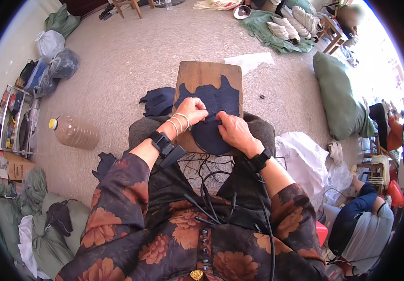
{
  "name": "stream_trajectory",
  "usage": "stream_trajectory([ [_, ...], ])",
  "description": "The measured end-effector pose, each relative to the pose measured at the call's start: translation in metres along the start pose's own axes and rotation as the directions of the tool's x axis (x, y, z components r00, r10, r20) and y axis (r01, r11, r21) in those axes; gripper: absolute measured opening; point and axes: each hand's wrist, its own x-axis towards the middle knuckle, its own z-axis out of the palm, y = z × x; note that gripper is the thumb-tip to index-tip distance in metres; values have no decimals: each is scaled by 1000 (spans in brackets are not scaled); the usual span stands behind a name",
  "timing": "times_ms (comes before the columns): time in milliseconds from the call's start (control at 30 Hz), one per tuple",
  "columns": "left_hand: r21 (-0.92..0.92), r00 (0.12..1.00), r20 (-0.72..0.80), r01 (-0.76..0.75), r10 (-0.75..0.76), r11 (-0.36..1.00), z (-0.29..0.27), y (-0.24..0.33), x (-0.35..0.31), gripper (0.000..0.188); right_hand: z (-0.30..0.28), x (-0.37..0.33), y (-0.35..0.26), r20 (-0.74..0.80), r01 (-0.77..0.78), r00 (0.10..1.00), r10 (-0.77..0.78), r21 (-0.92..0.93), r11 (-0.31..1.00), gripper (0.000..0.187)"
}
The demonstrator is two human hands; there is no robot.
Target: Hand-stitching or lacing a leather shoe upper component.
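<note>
Navy cut fabric pieces point(230, 99) with notched, pointed edges lie on a brown wooden board point(191, 70) across my lap. My left hand point(192, 111) is closed in a pinch over the middle of the fabric. A thin dark strand seems to run by its fingertips, too fine to name. Just to the right, my right hand point(237, 132) pinches the edge of a rounded navy fabric piece point(209, 136), which hangs toward the near end of the board. The fingertips of both hands are close together but apart.
More navy fabric point(159, 100) lies left of the board. A large plastic bottle point(76, 132) with a yellow cap is on the floor at left. A stuffed green sack point(340, 96) and white bags point(302, 159) are at right. Another person point(361, 229) sits at lower right. Black cables point(211, 180) hang between my knees.
</note>
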Motion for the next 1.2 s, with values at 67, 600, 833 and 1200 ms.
stream_trajectory([
  [67,-139,1000,18,-1,3,990,-2,-1,2,19,-1,3,7,16,8,1000,-9,59,998,13],
  [600,-733,974,192,62,119,677,-10,8,-3,34,-21,51,6,62,-195,961,270,843,501,26],
  [833,-445,971,-58,-234,233,865,9,7,19,22,-24,62,2,69,-194,968,242,815,545,16],
  [1200,-419,954,-144,-298,262,858,7,14,22,19,-28,66,0,48,-170,957,286,892,418,17],
])
